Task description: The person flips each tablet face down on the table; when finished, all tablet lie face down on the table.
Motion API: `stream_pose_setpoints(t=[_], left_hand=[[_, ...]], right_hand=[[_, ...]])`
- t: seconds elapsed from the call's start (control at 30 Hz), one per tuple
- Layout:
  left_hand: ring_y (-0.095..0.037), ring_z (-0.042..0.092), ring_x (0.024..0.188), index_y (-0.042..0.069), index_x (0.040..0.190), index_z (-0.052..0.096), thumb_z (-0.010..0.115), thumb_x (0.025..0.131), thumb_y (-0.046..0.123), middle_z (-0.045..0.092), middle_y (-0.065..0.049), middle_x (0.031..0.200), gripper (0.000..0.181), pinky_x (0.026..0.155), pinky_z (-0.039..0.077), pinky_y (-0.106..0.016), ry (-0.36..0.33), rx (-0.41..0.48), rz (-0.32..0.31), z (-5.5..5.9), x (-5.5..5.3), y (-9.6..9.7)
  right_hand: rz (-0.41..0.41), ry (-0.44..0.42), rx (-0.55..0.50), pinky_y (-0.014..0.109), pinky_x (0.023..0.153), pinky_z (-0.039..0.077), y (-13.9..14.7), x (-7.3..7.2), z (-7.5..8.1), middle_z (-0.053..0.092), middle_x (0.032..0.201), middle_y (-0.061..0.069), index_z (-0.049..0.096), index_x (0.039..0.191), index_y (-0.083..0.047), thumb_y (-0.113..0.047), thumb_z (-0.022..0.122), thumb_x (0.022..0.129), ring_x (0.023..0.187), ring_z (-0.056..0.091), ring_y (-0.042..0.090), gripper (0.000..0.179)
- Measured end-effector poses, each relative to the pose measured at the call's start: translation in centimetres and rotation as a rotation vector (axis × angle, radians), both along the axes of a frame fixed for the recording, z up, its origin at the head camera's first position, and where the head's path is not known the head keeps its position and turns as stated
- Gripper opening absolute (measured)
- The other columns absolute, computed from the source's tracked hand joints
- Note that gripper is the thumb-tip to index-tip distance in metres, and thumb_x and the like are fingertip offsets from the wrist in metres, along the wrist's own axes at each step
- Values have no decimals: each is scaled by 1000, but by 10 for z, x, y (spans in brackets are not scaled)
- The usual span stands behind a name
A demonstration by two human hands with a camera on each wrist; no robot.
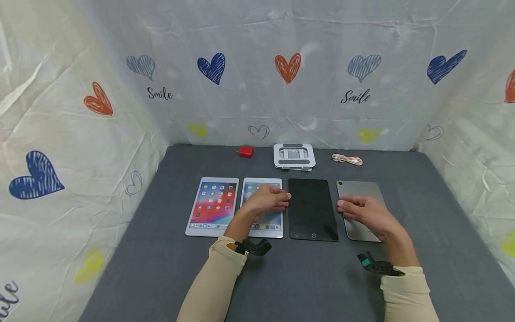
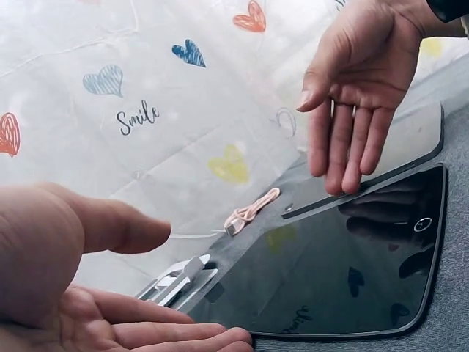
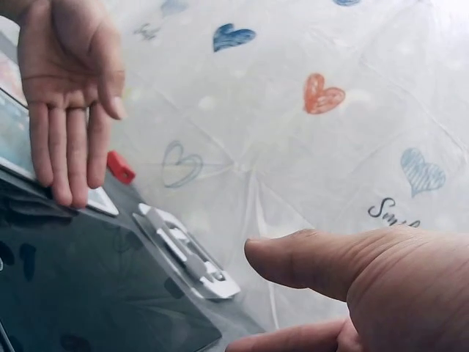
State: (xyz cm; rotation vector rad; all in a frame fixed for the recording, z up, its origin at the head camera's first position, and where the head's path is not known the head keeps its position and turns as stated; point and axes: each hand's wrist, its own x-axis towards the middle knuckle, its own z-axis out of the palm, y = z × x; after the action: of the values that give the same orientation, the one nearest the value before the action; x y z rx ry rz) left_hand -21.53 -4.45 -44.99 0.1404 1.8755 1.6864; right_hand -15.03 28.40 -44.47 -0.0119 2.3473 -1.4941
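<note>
A black-screened tablet (image 1: 313, 210) lies flat on the grey cloth, with one hand at each long side. My left hand (image 1: 267, 203) is over the second white tablet (image 1: 266, 230), its straight fingertips right at the black tablet's left edge. On the other side, my right hand (image 1: 368, 214) hangs over the grey tablet (image 1: 360, 190), which lies back side up, fingertips by the black tablet's right edge. In the left wrist view the right palm (image 2: 366, 95) faces inward, fingers extended. The left palm (image 3: 69, 95) mirrors it in the right wrist view. Neither hand grips anything.
Another white tablet (image 1: 213, 205) with a lit home screen lies at the left of the row. Behind the row are a red charger plug (image 1: 245, 152), a folded white-and-grey stand (image 1: 294, 156) and a coiled pink cable (image 1: 347, 159). Printed curtains (image 1: 241, 103) enclose the table.
</note>
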Motion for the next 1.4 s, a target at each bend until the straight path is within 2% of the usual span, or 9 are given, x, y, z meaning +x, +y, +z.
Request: stream_pose_setpoints(t=[0.13, 0.33, 0.67, 0.83, 0.9, 0.97, 1.07, 1.17, 1.4], left_hand=[[-38, 65, 141, -9, 149, 59, 68, 111, 23, 62, -23, 155, 51, 118, 55, -48, -6, -9, -41, 4, 1, -1], [-37, 65, 141, -9, 149, 60, 67, 111, 24, 62, -23, 156, 50, 119, 55, -47, -8, 1, -59, 2, 0, -1], [-36, 67, 139, -8, 148, 61, 68, 110, 26, 64, -22, 154, 51, 118, 56, -46, -32, 21, -37, -3, 0, 2], [-36, 69, 137, -9, 146, 62, 71, 109, 24, 66, -23, 150, 51, 115, 58, -44, -46, 33, 1, -4, 0, 6], [-36, 70, 135, -10, 145, 63, 71, 108, 23, 68, -24, 148, 50, 114, 59, -43, -56, 43, 17, -5, 0, 7], [-36, 70, 135, -10, 144, 64, 71, 109, 22, 69, -24, 146, 48, 114, 59, -43, -67, 49, 25, -5, 0, 9], [-36, 70, 135, -10, 143, 65, 70, 109, 21, 69, -25, 145, 46, 114, 59, -42, -80, 53, 31, -6, 0, 13], [-35, 70, 135, -9, 142, 65, 70, 109, 22, 70, -24, 144, 46, 114, 59, -41, -89, 52, 33, -7, 0, 16], [-32, 71, 134, -8, 143, 65, 71, 108, 22, 71, -21, 144, 46, 114, 59, -41, -98, 62, 47, -6, 1, 24]], right_hand=[[-1, -14, 39, 50, 121, 51, -7, -1, 1, 53, 160, 34, 42, 160, 14, -37, 56, 116, 145, 60, 43, 69], [-14, -37, 98, 61, 126, 45, -17, 1, 6, 53, 160, 33, 39, 162, 13, -43, 55, 116, 146, 57, 45, 74], [-79, -38, 29, 59, 127, 44, -25, 0, -1, 42, 167, 35, 33, 164, 15, -42, 49, 118, 149, 52, 48, 74], [-74, -46, -53, 57, 127, 44, -22, -1, -4, 37, 169, 37, 33, 163, 16, -40, 47, 119, 152, 48, 50, 73], [-66, -57, -88, 49, 126, 48, -18, -2, -5, 36, 169, 37, 30, 164, 17, -40, 47, 119, 151, 50, 47, 74], [-69, -73, -132, 35, 120, 53, -13, -2, -7, 36, 169, 38, 28, 164, 17, -40, 46, 119, 146, 56, 37, 75], [-93, -85, -211, 18, 107, 55, -6, -3, -10, 35, 169, 37, 26, 165, 16, -40, 44, 120, 133, 62, 14, 75], [-114, -90, -303, 13, 103, 54, 0, -4, -14, 36, 168, 34, 24, 166, 16, -40, 44, 120, 123, 62, 0, 75], [-92, -103, -496, 18, 106, 55, 13, -3, -15, 61, 143, -1, 22, 166, 15, -36, 48, 119, 127, 62, 4, 74]])
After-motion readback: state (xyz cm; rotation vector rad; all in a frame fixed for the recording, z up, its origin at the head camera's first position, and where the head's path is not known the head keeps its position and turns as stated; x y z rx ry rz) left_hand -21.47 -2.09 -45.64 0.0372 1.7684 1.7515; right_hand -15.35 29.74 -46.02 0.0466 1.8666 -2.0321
